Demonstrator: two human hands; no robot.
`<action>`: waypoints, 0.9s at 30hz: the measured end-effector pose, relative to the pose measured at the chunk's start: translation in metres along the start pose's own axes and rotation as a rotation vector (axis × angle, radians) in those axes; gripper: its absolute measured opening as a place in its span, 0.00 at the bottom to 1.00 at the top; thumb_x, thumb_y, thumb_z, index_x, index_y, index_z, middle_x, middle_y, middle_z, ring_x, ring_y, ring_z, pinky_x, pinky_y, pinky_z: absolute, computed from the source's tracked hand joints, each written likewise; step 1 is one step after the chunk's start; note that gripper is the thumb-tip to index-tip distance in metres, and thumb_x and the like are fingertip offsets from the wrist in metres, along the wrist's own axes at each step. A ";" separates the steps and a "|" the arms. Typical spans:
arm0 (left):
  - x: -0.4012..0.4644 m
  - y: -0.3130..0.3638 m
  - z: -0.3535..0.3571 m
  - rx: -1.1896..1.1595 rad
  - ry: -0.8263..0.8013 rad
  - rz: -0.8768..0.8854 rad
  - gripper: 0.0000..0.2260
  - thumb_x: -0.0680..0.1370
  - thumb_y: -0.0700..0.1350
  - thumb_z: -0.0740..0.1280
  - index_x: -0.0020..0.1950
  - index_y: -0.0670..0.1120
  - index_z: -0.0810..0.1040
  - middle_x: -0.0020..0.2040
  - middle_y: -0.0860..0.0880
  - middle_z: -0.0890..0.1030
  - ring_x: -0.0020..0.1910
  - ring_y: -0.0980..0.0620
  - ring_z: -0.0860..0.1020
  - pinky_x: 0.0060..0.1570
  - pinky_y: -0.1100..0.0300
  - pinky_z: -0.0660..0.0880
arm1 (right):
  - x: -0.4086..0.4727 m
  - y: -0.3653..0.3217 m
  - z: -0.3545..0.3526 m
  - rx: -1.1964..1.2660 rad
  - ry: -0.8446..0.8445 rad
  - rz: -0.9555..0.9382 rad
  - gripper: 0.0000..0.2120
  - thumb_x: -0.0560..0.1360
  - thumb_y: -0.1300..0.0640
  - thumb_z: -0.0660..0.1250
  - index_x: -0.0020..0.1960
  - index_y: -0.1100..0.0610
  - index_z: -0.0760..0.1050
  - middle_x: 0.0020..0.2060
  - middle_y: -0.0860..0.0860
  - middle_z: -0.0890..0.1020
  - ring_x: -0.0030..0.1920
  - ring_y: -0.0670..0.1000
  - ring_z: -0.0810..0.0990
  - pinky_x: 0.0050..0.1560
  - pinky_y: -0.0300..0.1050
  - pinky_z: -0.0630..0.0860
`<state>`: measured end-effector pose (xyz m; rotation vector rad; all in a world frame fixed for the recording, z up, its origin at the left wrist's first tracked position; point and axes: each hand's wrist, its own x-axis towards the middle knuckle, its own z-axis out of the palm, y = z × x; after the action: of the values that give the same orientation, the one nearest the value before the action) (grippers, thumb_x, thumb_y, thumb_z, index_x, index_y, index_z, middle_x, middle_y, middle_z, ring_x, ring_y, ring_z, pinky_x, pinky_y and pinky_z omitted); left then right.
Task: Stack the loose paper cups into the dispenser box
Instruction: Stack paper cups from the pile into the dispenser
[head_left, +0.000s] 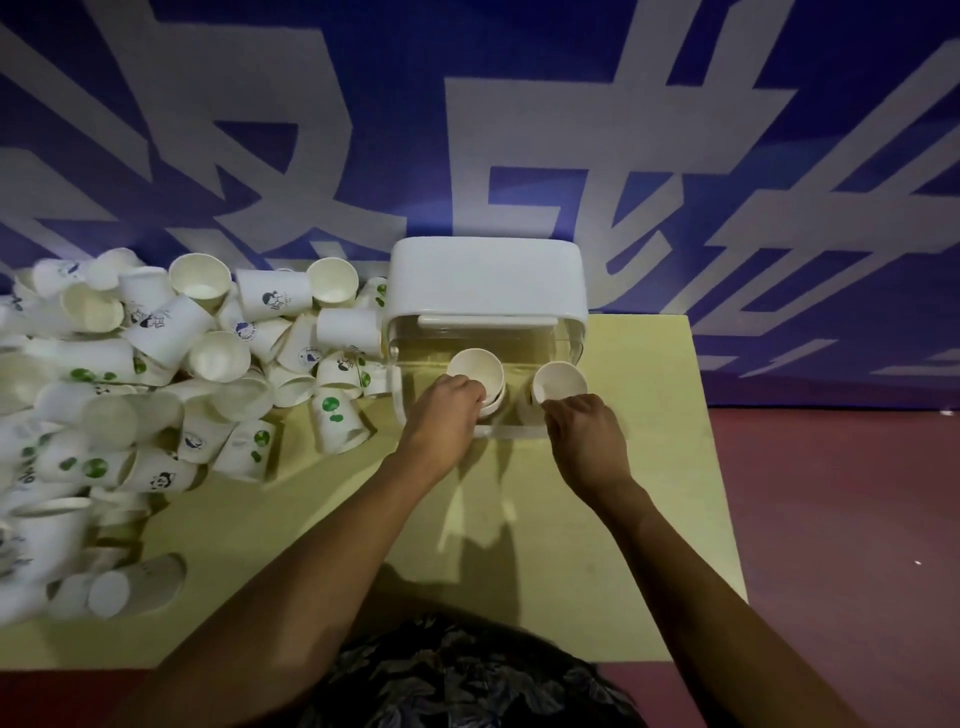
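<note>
Holding cups (475, 366) in box (488, 280), prints unreadable

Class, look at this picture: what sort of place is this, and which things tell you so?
Probably a staged work area, not a kitchen: a plain yellow table, a printed blue banner behind, and heaped paper cups beside a dispenser box.

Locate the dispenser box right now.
Head view, centre: the dispenser box sits at the table's far edge, cup pile left, both hands at its clear front.

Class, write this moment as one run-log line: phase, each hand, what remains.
phase: placing | left hand: holds left cup in dispenser box | right hand: holds right cup | remaining: loose cups heaped on table
</note>
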<state>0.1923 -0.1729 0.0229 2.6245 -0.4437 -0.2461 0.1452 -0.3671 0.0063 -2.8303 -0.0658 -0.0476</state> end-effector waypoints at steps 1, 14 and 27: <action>0.002 0.000 0.004 0.017 -0.020 -0.022 0.09 0.80 0.39 0.60 0.51 0.42 0.80 0.50 0.44 0.80 0.52 0.44 0.75 0.51 0.51 0.73 | 0.002 0.003 0.003 -0.017 -0.023 -0.022 0.05 0.72 0.66 0.68 0.43 0.58 0.81 0.34 0.55 0.82 0.38 0.59 0.78 0.39 0.49 0.76; -0.036 -0.029 0.003 -0.284 0.338 -0.236 0.06 0.76 0.39 0.67 0.51 0.44 0.81 0.47 0.49 0.81 0.46 0.53 0.77 0.45 0.62 0.72 | 0.003 -0.034 0.003 0.236 0.057 -0.150 0.07 0.74 0.62 0.68 0.52 0.57 0.80 0.49 0.53 0.82 0.49 0.55 0.77 0.45 0.48 0.76; -0.127 -0.219 -0.013 -1.053 0.463 -1.290 0.14 0.77 0.40 0.66 0.60 0.34 0.75 0.49 0.39 0.79 0.45 0.45 0.76 0.52 0.47 0.76 | 0.013 -0.182 0.099 1.032 -0.543 0.670 0.08 0.75 0.60 0.65 0.41 0.58 0.82 0.36 0.53 0.82 0.37 0.52 0.77 0.47 0.47 0.77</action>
<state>0.1353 0.0613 -0.0566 1.4578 1.2315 -0.1645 0.1511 -0.1627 -0.0320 -1.6517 0.5619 0.6844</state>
